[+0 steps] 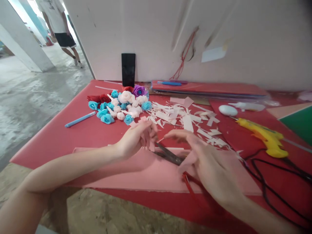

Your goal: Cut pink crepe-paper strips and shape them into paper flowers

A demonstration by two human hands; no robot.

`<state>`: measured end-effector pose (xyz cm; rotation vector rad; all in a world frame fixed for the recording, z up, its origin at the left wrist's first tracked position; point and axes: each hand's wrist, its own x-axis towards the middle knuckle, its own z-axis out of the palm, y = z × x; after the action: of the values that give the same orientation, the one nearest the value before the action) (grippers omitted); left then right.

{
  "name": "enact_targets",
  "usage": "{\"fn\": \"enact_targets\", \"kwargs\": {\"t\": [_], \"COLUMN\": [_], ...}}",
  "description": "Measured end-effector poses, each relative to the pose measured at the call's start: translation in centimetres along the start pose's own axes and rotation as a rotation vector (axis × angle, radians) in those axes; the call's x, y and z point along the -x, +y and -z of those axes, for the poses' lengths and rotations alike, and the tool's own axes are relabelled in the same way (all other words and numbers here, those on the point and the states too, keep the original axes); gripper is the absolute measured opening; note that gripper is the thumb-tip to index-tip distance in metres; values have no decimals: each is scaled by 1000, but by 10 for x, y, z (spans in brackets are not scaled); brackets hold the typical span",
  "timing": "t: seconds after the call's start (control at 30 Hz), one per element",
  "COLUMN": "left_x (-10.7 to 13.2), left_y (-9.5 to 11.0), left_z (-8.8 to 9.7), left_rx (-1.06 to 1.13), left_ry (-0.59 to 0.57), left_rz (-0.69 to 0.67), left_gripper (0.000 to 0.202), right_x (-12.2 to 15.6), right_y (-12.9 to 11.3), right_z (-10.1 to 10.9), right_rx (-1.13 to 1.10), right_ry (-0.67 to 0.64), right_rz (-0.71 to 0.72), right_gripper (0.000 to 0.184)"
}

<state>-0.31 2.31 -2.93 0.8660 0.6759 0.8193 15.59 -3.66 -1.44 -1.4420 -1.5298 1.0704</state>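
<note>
My left hand [138,136] is closed, its curled fingers pinching pink crepe paper [151,145] above the table. Close on its right, my right hand [204,159] reaches across with its forefinger stretched towards the left fingertips. A pink paper strip [188,161] shows at my right palm, and its grip is partly hidden. Beneath that hand are scissors [172,156] with dark blades and red handles, the blades pointing towards my left hand. Whether the right fingers touch the scissors is unclear. A large pink paper sheet [117,172] lies flat under both hands.
Paper roses [107,118] in blue, white, red and purple sit behind my left hand, before a phone [128,70]. White paper scraps [168,115] spread to their right. A yellow glue gun [263,130] with black cord lies right; a blue pen [80,119] lies left. A person [60,29] walks beyond.
</note>
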Motion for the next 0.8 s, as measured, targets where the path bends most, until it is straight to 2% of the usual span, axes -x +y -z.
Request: {"fn": "enact_targets", "kwargs": {"t": [0.07,0.13,0.2,0.3,0.37,0.5,0.57,0.67,0.8], "left_x": [-1,-1,0,2,2,1,1,2,5], "left_y": [-5,-10,-13,-15,-15,-17,-17,-14,-12], "left_z": [0,-3,-6,-9,-8,-5,-6,-9,-11], "left_rx": [-10,28,79,136,166,167,201,210,134], "left_ry": [-77,-124,-118,-59,-35,-105,-91,-33,-51], "left_rz": [134,203,205,198,198,263,275,247,164], "left_gripper": [37,36,30,26,27,40,41,35,33], "right_x": [-6,-15,-25,-39,-46,-55,-56,-53,-42], "right_y": [-7,-11,-10,-3,2,6,6,3,-3], "right_z": [0,-4,-10,-19,-24,-29,-28,-21,-4], "right_rx": [28,117,227,334,359,311,280,240,258], "right_ry": [-54,-119,-181,-279,-296,-288,-290,-215,26], "right_rz": [47,129,193,208,200,212,218,241,348], "right_gripper": [41,40,43,47,49,47,46,41,15]}}
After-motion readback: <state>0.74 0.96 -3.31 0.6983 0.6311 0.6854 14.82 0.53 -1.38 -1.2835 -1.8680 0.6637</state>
